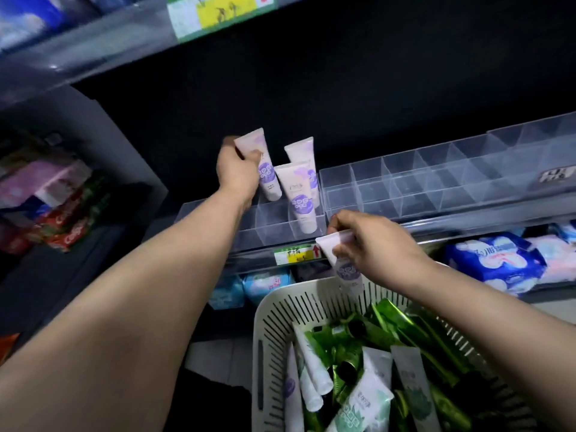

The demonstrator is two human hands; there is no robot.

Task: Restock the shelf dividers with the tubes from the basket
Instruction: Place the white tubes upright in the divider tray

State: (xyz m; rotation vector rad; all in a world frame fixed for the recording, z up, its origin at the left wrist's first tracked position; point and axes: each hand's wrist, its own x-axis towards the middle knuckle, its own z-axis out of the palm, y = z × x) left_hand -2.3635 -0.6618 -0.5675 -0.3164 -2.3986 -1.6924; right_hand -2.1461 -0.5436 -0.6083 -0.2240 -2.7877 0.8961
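Dark wall fills the back, and clear dividers (405, 188) run along the shelf in front of it. My left hand (238, 171) is up at the left end of the dividers. Its fingers are curled tight round a purple tube (268, 179), which tilts with its cap end down. I cannot tell if the cap is inside a slot. Two more purple tubes stand just beside it, cap down: the front tube (300, 204) in a front slot and the back tube (303, 152) behind it.

My right hand (374, 244) is lower, near the shelf edge and over the back of the basket (274, 322). It pinches a second tube (344, 269) near the flat end, and the cap hangs down by the basket rim. The basket is white with slits. Green tubes (405, 325) and white tubes (314, 363) lie in it in a heap.

A yellow tag (296, 254) sits on the shelf edge, left of my right hand. Blue packs (492, 260) lie on the shelf below, and red boxes (71, 226) are far to the left (they look blurry)
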